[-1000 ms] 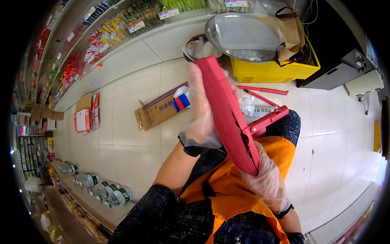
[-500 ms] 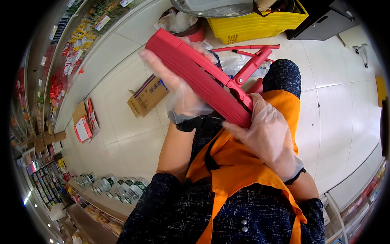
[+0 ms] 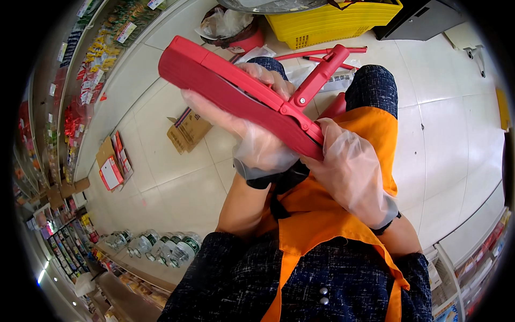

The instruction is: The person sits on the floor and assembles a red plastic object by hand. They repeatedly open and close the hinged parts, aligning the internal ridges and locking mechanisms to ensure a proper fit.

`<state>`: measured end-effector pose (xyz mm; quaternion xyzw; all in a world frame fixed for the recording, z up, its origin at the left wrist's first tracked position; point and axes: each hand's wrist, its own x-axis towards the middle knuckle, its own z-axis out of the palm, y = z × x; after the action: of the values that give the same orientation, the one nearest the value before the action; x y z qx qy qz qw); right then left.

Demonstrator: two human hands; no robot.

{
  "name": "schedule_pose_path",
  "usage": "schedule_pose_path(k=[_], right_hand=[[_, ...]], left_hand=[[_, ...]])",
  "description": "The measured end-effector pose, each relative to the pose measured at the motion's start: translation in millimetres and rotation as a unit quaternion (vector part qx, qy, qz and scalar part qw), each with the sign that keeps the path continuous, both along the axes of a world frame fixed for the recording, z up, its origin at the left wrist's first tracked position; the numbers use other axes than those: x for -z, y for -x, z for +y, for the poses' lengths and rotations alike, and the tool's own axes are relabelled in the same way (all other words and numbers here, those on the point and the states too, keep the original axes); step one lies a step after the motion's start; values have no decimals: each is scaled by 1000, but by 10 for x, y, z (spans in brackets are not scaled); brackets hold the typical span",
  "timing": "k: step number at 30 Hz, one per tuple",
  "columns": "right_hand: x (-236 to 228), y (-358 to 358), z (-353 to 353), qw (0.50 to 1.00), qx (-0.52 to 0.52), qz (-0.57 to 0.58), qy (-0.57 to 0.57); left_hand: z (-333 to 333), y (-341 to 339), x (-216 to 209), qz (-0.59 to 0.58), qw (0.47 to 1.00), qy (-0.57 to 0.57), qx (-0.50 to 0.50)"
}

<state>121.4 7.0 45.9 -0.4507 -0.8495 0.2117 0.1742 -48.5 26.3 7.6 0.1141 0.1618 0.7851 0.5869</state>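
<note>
A red plastic mop head (image 3: pixel 214 91), long and flat, is held slanting in the air above my lap. A hinged handle socket (image 3: pixel 316 75) sticks up from its upper side, pointing away to the right. My left hand (image 3: pixel 241 126), in a clear plastic glove, supports it from below near the middle, with the fingers curled over the far side. At the near right end my right hand (image 3: pixel 351 166), gloved too, grips the edge beside the hinge, its fingertips partly hidden.
Red poles (image 3: pixel 343 51) and plastic wrapping lie on the floor past my knees. Beyond stand a yellow basket (image 3: pixel 332 27) and a lined red bin (image 3: pixel 249 40). A cardboard box (image 3: pixel 188 129), water bottles (image 3: pixel 182 249) and stocked shelves (image 3: pixel 94 64) are on the left.
The mop head has shifted left and its far end has tilted down a little. My left hand has come nearer to me; my right hand keeps its grip at the near end.
</note>
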Motion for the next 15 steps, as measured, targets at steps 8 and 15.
schedule_pose_path(k=[8,15], right_hand=[[-144,-138,192,937,-9,167,308],[-49,-364,182,907,-72,189,368]], left_hand=[[127,158,198,-61,991,102,64],[95,137,469,-96,982,96,128]])
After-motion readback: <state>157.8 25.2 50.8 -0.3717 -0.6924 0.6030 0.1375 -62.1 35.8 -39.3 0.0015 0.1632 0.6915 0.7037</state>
